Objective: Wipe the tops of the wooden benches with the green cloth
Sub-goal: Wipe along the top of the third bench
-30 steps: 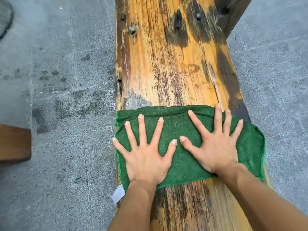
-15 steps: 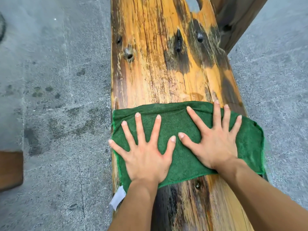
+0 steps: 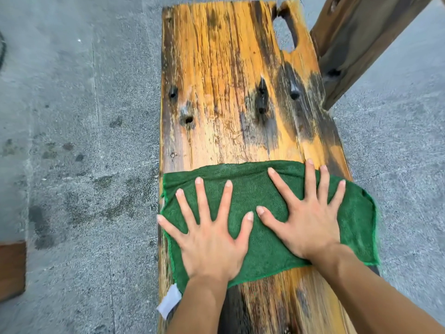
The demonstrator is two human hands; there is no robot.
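While both our palms press flat on the green cloth (image 3: 255, 189), we take ourselves to be partway along this wooden bench (image 3: 224, 75), not at its end. Our left hand (image 3: 209, 242) and right hand (image 3: 310, 227) lie side by side with fingers straight and fanned, thumbs close but not touching, gripping nothing. The cloth spreads across the full width of the plank at about 6 o'clock in our view. Its 3 o'clock edge hangs past the bench side, and a white label (image 3: 168, 302) dangles off its 7 o'clock corner. Toward 12 o'clock lies a long bare stretch of stained yellow board with dark knots and an oval notch (image 3: 285, 32) near the far end, and we judge that part is left to wipe. Only a short strip of board shows behind the cloth at 6 o'clock, so we cannot say how much is done. At 1 o'clock a darker timber (image 3: 356, 49) slants away, perhaps another bench awaiting us. Grey concrete floor (image 3: 72, 141) lies on both sides.
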